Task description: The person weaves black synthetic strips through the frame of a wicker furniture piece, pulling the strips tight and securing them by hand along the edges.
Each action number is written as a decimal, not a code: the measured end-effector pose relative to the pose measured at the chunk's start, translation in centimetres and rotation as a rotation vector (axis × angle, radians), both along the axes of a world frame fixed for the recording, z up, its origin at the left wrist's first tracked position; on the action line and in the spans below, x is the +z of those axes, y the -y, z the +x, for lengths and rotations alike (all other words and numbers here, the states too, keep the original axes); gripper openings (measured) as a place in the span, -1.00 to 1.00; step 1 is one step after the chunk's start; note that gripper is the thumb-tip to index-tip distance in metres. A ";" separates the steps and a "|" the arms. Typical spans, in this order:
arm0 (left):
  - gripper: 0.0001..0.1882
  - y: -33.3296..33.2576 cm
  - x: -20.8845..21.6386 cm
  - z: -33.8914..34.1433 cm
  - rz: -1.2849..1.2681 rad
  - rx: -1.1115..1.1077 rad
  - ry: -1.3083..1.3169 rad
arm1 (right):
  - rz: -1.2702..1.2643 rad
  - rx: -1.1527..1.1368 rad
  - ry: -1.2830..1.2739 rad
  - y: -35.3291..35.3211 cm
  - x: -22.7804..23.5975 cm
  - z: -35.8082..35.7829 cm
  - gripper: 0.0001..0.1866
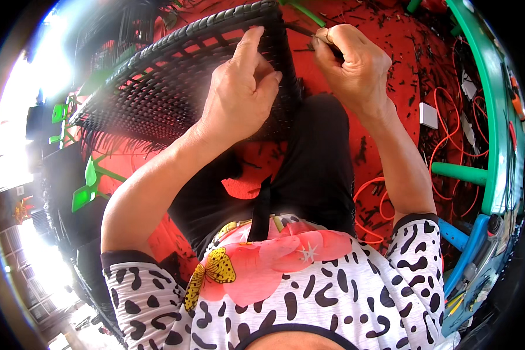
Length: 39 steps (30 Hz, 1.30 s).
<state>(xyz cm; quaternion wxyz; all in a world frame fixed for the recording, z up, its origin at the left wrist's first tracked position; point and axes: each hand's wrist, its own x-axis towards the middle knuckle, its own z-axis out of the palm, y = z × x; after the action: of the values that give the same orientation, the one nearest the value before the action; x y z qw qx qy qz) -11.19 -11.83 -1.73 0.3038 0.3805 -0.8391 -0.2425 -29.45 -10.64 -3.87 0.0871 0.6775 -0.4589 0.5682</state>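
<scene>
A black woven wicker panel (169,81) with a thick wrapped rim stands tilted in front of me, left of centre. My left hand (239,93) is over its right part, index finger stretched up toward the rim and thumb apart; nothing shows in its grip. The other fingers are partly hidden. Just beyond the panel's right corner, my right hand (353,64) is closed in a pinch. Between its thumb and finger is a dark wicker strand (298,28) that runs back to the panel's corner. Loose strand ends hang in a fringe along the panel's lower left edge.
Dark offcuts litter the red floor (391,64). An orange-red hose (446,140) coils at right, near a small white box (428,115). A green metal frame (491,116) curves along the right side, above a blue bar (464,251). Green chair-like legs (90,184) stand at left.
</scene>
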 end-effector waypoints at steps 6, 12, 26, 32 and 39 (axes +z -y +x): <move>-0.37 -0.2 0.1 -0.3 -0.007 0.017 0.012 | -0.013 -0.047 -0.027 -0.2 0.3 0.1 -0.93; -0.39 -0.2 0.5 -0.5 0.012 0.039 -0.002 | 0.159 0.093 0.006 0.2 0.7 -1.0 -0.92; -0.62 0.8 1.3 -1.1 0.115 0.099 -0.144 | 0.300 0.473 -0.218 4.2 3.5 -3.7 -0.89; -0.78 1.4 1.1 -1.3 0.112 0.274 -0.279 | 0.286 0.448 -0.183 3.3 3.4 -2.7 -0.88; -0.91 1.7 1.8 -0.1 -0.046 0.343 -0.297 | 0.329 0.405 -0.247 2.0 4.4 -1.8 -0.85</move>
<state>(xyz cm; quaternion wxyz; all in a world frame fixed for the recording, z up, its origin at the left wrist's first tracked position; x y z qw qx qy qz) -11.29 -13.49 0.04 0.4694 0.4707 -0.7135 -0.2215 -31.27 -12.60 0.50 -0.0838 0.8244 -0.3863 0.4052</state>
